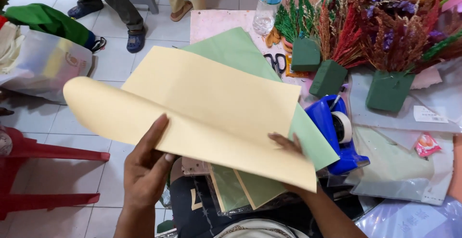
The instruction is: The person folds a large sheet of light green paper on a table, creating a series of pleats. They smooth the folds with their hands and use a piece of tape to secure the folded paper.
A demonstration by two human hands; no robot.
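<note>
My left hand [144, 166] grips the near edge of a large cream paper sheet [207, 98], thumb on top, and curls its left end up and over. My right hand [288, 144] lies partly under the same sheet's right near corner, with fingertips showing on top. A pale green sheet [231, 48] lies beneath the cream one and sticks out at the far side and at the right. More green sheets in clear wrap [240, 190] lie under my hands near my lap.
A blue tape dispenser [337, 132] stands right of the sheets. Green foam blocks [387, 91] with dried coloured flowers [385, 21] fill the far right. Scissors [276, 62] and a water bottle [267, 2] sit behind. People's legs [120, 7], a red stool [29, 170] and bags are at left.
</note>
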